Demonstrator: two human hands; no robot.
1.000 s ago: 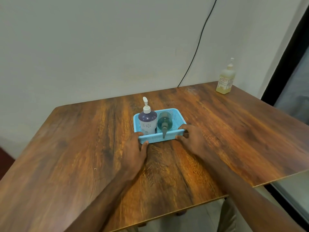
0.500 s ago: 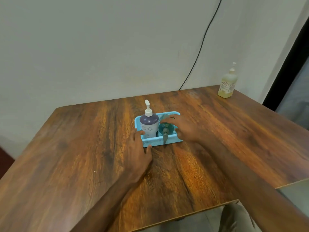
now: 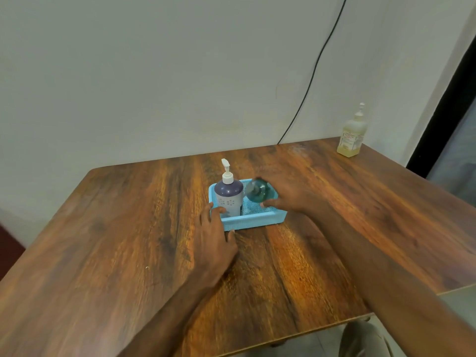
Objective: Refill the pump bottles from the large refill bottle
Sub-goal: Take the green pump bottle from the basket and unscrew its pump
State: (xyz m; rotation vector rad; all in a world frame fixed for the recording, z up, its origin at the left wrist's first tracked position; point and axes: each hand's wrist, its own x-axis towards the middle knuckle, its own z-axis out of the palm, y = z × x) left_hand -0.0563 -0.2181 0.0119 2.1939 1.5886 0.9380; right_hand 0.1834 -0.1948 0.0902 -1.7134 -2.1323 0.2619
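**Two bottles at a blue basket, one held in a hand**

A blue basket [image 3: 253, 221] with small holes in its walls is seen in the middle of a brown wooden surface [image 3: 128, 228]. A purple pump bottle [image 3: 228, 195] is stood upright in the left part of the basket. Its pump top is white, and a white band with small flowers is seen on its lower half. How full it is cannot be told.

A green bottle [image 3: 256, 193] is held over the right part of the basket by the right hand [image 3: 286, 194]. The grip of this hand is closed round the bottle, with the fingers curled over its far side and the thumb below it. The bottle is tilted and blurred, so what is in it cannot be told. The bare net floor of the basket is seen under it.

The left hand [image 3: 215, 238] is laid on the surface at the near left corner of the basket. Its grip is loose, nothing is held in it, and the basket is only touched by its fingertips and thumb.

A yellow bottle [image 3: 351, 136] with a pump top is stood at the far right corner, well apart from the basket. Pale yellow liquid is seen inside it. A black cable [image 3: 309, 81] is hung down the wall [image 3: 154, 73] behind.
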